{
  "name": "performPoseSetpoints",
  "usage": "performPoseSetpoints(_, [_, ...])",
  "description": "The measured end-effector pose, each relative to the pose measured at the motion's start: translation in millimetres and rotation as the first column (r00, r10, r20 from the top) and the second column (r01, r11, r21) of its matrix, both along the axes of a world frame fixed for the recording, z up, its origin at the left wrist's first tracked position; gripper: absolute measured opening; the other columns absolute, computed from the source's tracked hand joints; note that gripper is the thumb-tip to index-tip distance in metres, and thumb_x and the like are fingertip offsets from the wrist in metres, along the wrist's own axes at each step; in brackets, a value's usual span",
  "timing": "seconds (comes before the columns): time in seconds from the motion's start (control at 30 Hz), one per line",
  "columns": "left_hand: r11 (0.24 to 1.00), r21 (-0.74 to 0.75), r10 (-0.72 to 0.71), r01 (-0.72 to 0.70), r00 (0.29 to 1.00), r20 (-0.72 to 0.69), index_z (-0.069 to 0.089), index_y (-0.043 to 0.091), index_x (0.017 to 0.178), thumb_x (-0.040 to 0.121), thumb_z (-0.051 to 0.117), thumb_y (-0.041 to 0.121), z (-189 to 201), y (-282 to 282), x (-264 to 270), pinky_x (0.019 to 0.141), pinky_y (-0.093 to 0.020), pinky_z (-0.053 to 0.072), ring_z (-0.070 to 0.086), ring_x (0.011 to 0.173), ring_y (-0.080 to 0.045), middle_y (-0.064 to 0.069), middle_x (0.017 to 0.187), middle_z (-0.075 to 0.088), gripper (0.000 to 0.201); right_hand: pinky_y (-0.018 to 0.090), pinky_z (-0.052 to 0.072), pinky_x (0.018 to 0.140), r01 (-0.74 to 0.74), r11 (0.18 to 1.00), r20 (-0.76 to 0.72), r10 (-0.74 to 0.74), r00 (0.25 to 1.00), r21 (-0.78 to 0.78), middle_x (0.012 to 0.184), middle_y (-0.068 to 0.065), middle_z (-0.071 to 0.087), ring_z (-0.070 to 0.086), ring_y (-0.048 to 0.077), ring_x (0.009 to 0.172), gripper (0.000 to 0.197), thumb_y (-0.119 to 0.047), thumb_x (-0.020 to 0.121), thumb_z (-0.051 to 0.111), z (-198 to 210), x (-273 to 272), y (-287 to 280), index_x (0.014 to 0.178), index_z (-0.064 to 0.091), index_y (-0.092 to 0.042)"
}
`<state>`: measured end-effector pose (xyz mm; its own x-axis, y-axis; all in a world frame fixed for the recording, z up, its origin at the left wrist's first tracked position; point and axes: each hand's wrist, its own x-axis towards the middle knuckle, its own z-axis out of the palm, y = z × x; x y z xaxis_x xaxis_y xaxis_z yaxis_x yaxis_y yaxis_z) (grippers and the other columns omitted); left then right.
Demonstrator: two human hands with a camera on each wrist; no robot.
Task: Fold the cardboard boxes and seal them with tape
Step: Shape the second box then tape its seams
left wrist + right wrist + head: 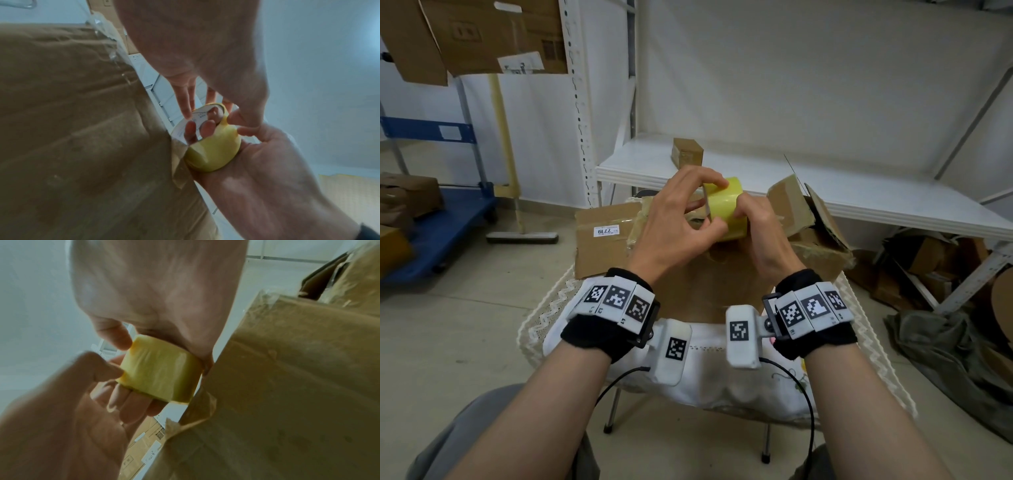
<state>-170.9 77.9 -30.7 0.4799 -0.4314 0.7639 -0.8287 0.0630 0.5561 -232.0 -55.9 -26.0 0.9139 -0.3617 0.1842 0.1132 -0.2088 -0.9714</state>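
Note:
Both hands hold a yellow tape roll (pixel 727 210) above a brown cardboard box (pixel 705 284) that sits on a cloth-covered table (pixel 709 363). My right hand (pixel 751 214) grips the roll from the right. In the left wrist view its fingers (pixel 205 128) pass through the core of the roll (pixel 213 149). My left hand (pixel 698 209) pinches at the roll's left rim and outer face. In the right wrist view the left thumb (pixel 102 366) presses on the roll (pixel 160 371), with the box (pixel 287 386) right beside it. The tape's loose end is hidden.
A flattened carton with a white label (pixel 602 240) lies behind the box at left. An opened box (pixel 811 222) stands at right. Behind is a white shelf (pixel 859 185) with a small box (pixel 687 152). A blue cart (pixel 438 226) stands far left, and cardboard scraps (pixel 928 260) lie under the shelf.

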Motion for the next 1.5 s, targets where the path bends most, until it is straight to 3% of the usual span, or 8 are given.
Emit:
performPoseSetpoints(0.07, [1.000, -0.027, -0.001, 0.000, 0.998, -0.057, 0.062, 0.013, 0.114, 0.074, 0.063, 0.008, 0.5, -0.1, -0.1, 0.087, -0.017, 0.054, 0.055, 0.115, -0.009, -0.001, 0.120, 0.057, 0.040, 0.071, 0.038, 0.105, -0.022, 1.000, -0.021, 0.022, 1.000, -0.007, 0.122, 0.018, 0.057, 0.048, 0.046, 0.116, 0.069, -0.054, 0.071, 0.054, -8.6, 4.8, -7.3, 0.112, 0.053, 0.002])
performPoseSetpoints(0.23, [1.000, -0.022, 0.018, -0.021, 0.990, -0.140, 0.062, 0.022, 0.108, 0.072, 0.057, 0.017, 0.6, 0.7, 3.7, 0.078, -0.013, 0.052, 0.054, 0.113, -0.006, 0.005, 0.118, 0.055, 0.037, 0.051, 0.038, 0.087, -0.004, 1.000, -0.002, 0.004, 1.000, 0.000, 0.099, 0.010, 0.048, 0.042, 0.033, 0.095, 0.043, -0.050, 0.064, 0.051, 3.7, -6.9, 4.5, 0.085, 0.044, -0.014])
performPoseSetpoints(0.33, [0.997, 0.065, 0.054, -0.048, 0.994, -0.098, 0.059, 0.027, 0.119, 0.072, 0.054, 0.031, 1.2, 3.9, 9.2, 0.076, -0.013, 0.047, 0.052, 0.111, -0.005, 0.008, 0.121, 0.051, 0.048, 0.055, 0.040, 0.090, -0.011, 1.000, -0.006, 0.011, 1.000, -0.004, 0.096, 0.010, 0.049, 0.043, 0.033, 0.095, 0.040, -0.051, 0.065, 0.051, 2.2, -9.5, 4.7, 0.081, 0.045, -0.015])
performPoseSetpoints(0.53, [0.960, 0.275, 0.085, -0.057, 0.992, -0.090, 0.053, 0.028, 0.140, 0.071, 0.052, 0.059, -2.8, 11.7, 16.7, 0.096, -0.029, 0.038, 0.042, 0.114, -0.006, 0.009, 0.125, 0.052, 0.076, 0.049, 0.035, 0.085, -0.040, 0.998, 0.008, 0.040, 0.999, -0.057, 0.091, 0.004, 0.048, 0.042, 0.029, 0.092, 0.038, -0.053, 0.065, 0.051, 5.8, -12.9, 3.9, 0.075, 0.045, -0.017])
performPoseSetpoints(0.77, [0.984, 0.158, 0.074, -0.079, 0.997, 0.039, 0.065, 0.024, 0.132, 0.088, 0.068, 0.042, 3.1, 15.8, 17.3, 0.102, -0.043, 0.046, 0.056, 0.118, -0.011, 0.006, 0.125, 0.062, 0.048, 0.055, 0.038, 0.099, -0.006, 0.998, 0.026, 0.007, 1.000, -0.057, 0.101, 0.003, 0.049, 0.045, 0.027, 0.102, 0.038, -0.057, 0.065, 0.048, 12.1, -15.9, 6.8, 0.080, 0.048, -0.023])
performPoseSetpoints(1.0, [0.992, 0.122, 0.035, -0.032, 0.999, -0.024, 0.068, 0.019, 0.128, 0.080, 0.075, 0.039, 7.5, 17.0, 13.8, 0.095, -0.031, 0.053, 0.057, 0.114, -0.011, 0.003, 0.117, 0.059, 0.052, 0.056, 0.038, 0.097, 0.002, 0.998, 0.027, 0.000, 1.000, -0.061, 0.097, -0.004, 0.048, 0.044, 0.023, 0.100, 0.028, -0.052, 0.071, 0.050, 7.3, -14.3, 0.5, 0.079, 0.047, -0.025])
performPoseSetpoints(1.37, [0.992, 0.125, 0.036, -0.025, 0.996, -0.086, 0.069, 0.015, 0.113, 0.071, 0.088, 0.037, 13.2, 22.1, 13.5, 0.091, -0.026, 0.055, 0.063, 0.104, -0.006, 0.006, 0.111, 0.064, 0.051, 0.038, 0.035, 0.087, 0.004, 0.992, 0.060, 0.003, 0.998, -0.127, 0.096, -0.004, 0.046, 0.043, 0.014, 0.092, 0.021, -0.042, 0.077, 0.043, 8.9, -17.9, 5.1, 0.076, 0.046, -0.020])
performPoseSetpoints(1.5, [0.982, 0.189, 0.017, 0.008, 0.992, -0.127, 0.062, 0.016, 0.112, 0.072, 0.087, 0.041, 15.3, 23.5, 15.0, 0.090, -0.024, 0.053, 0.061, 0.102, -0.007, 0.005, 0.112, 0.061, 0.054, 0.016, 0.045, 0.065, -0.144, 0.964, 0.166, 0.184, 0.969, -0.224, 0.060, -0.006, 0.065, 0.052, 0.019, 0.056, 0.035, -0.019, 0.094, 0.042, 13.8, -20.5, 7.8, 0.063, 0.057, -0.010])
